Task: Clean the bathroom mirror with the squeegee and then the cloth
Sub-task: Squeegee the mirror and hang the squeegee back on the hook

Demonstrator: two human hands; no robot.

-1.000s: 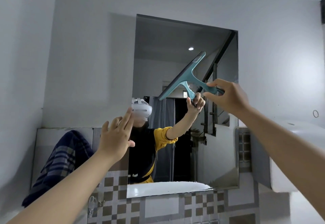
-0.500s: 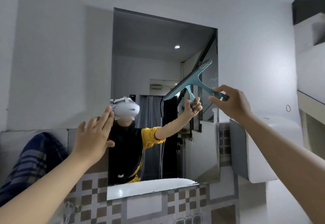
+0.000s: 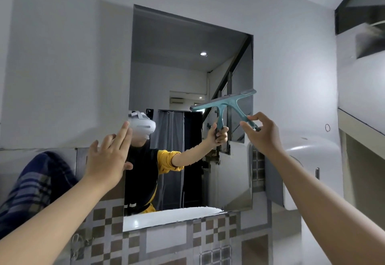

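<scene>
The frameless rectangular mirror (image 3: 166, 67) hangs on the white wall straight ahead. My right hand (image 3: 263, 134) pinches the handle of a teal squeegee (image 3: 233, 101), whose blade lies nearly level against the glass at the mirror's right side, about mid height. My left hand (image 3: 108, 158) is raised with straight fingers at the mirror's left edge; whether it touches the glass is unclear. A dark blue plaid cloth (image 3: 33, 183) hangs at the far left.
A white wall-mounted box (image 3: 308, 160) juts out just right of the mirror. Brown and grey checked tiles (image 3: 166, 241) cover the wall below. A shelf edge (image 3: 360, 123) runs along the right wall.
The squeegee has come down the right side of the glass and its blade has turned from steeply slanted to nearly level. My left hand stayed raised at the mirror's left edge.
</scene>
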